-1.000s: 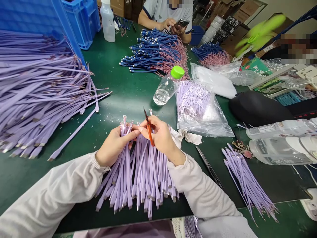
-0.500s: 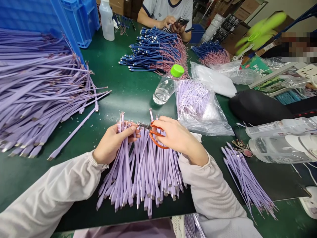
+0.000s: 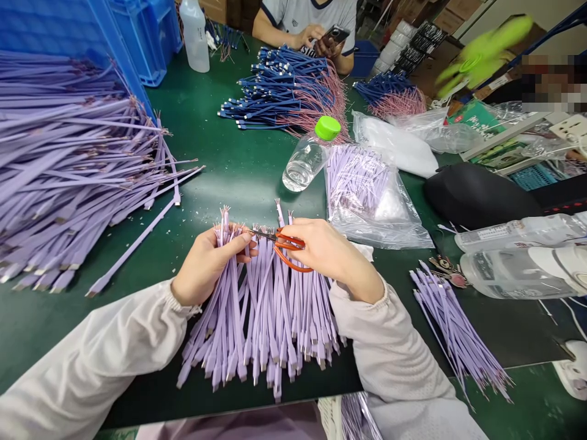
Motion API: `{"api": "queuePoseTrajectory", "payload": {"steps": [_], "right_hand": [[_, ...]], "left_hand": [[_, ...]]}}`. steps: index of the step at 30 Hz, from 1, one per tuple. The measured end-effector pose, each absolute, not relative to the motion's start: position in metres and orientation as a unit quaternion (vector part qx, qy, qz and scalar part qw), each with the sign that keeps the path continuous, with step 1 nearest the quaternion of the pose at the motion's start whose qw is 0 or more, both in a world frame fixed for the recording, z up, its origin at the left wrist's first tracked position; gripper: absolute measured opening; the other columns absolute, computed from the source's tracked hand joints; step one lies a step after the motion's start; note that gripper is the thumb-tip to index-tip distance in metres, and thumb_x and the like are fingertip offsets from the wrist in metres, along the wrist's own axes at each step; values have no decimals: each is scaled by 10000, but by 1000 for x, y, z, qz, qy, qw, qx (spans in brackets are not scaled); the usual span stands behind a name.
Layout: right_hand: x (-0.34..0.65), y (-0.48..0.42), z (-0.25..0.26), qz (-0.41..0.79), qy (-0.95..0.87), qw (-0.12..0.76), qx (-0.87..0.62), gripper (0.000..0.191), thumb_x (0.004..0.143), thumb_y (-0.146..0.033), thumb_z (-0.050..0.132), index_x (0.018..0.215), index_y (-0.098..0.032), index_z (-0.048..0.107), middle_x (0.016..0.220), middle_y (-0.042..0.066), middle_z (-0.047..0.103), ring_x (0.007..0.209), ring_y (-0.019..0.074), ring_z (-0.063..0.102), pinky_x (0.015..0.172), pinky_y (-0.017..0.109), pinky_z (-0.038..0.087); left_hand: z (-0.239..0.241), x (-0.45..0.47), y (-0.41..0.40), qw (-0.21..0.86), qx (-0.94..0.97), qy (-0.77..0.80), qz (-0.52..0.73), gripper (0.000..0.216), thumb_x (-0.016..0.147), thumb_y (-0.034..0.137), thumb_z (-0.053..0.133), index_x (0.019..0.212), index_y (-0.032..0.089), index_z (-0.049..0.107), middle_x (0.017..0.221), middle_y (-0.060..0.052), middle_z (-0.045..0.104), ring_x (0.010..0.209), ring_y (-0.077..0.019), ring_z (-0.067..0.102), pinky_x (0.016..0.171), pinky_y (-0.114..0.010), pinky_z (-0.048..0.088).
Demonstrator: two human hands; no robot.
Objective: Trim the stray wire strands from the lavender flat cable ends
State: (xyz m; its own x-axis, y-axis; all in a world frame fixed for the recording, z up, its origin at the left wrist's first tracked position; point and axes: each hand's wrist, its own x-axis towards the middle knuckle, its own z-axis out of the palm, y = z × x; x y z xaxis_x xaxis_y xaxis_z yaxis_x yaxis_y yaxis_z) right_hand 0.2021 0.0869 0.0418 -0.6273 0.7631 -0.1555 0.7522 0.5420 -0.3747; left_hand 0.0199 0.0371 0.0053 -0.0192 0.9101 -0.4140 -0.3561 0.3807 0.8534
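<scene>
The left hand has a closed grip on lilac cables, their ends resting on the green desk. The right hand grips orange scissors, blades at the bundle. A water bottle and a cable bag lie just beyond, a cable pile to the left.

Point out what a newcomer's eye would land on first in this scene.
The big heap of lilac flat cables piled at the left of the green table stands out first. In the middle, the left hand grips a fanned bunch of lilac cables, while the right hand holds orange-handled scissors at its top ends. Across the table lies a pile of blue cables with pink wires.
</scene>
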Motion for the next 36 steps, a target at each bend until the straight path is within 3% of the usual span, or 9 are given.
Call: {"api": "queuePoseTrajectory", "payload": {"steps": [7, 13, 21, 27, 36], "right_hand": [[203, 88, 46, 192, -878, 6, -439, 150, 768, -93, 572, 641, -172, 564, 615, -22, 513, 574, 97, 437, 561, 235, 252], [197, 88, 42, 227, -837, 120, -482, 108, 763, -132, 548, 666, -158, 588, 627, -20, 511, 549, 89, 414, 553, 227, 290], [173, 78, 13, 417, -705, 302, -488, 179, 748, -228, 611, 898, -145, 663, 778, 10, 623, 652, 107, 527, 636, 241, 422], [173, 74, 6, 304, -756, 368, -448, 206, 777, -142, 528, 908, -189, 680, 730, -4, 551, 638, 107, 485, 629, 246, 416], [173, 72, 9, 273, -796, 362, -401, 241, 777, -117, 505, 944, -155, 674, 728, 3, 516, 627, 108, 480, 588, 240, 440]], "left_hand": [[5, 16, 38, 642, 306, 540, 450, 326, 598, 410, 771, 755, 152, 647, 692, 9, 631, 557, -108, 534, 565, -238, 458], [8, -1, 40, 680, 411, 499, 347, 394, 631, 327, 756, 995, 207, 665, 968, -26, 680, 919, -213, 604, 887, -320, 442], [3, 10, 37, 679, 298, 519, 426, 448, 522, 334, 832, 861, 149, 605, 714, 11, 638, 634, -140, 572, 646, -268, 459], [5, 15, 37, 657, 271, 512, 482, 472, 503, 327, 843, 822, 165, 534, 587, 32, 627, 568, -124, 561, 592, -243, 445], [1, 12, 35, 675, 263, 515, 458, 412, 519, 331, 832, 815, 130, 628, 624, 6, 651, 600, -124, 572, 623, -239, 454]]}}
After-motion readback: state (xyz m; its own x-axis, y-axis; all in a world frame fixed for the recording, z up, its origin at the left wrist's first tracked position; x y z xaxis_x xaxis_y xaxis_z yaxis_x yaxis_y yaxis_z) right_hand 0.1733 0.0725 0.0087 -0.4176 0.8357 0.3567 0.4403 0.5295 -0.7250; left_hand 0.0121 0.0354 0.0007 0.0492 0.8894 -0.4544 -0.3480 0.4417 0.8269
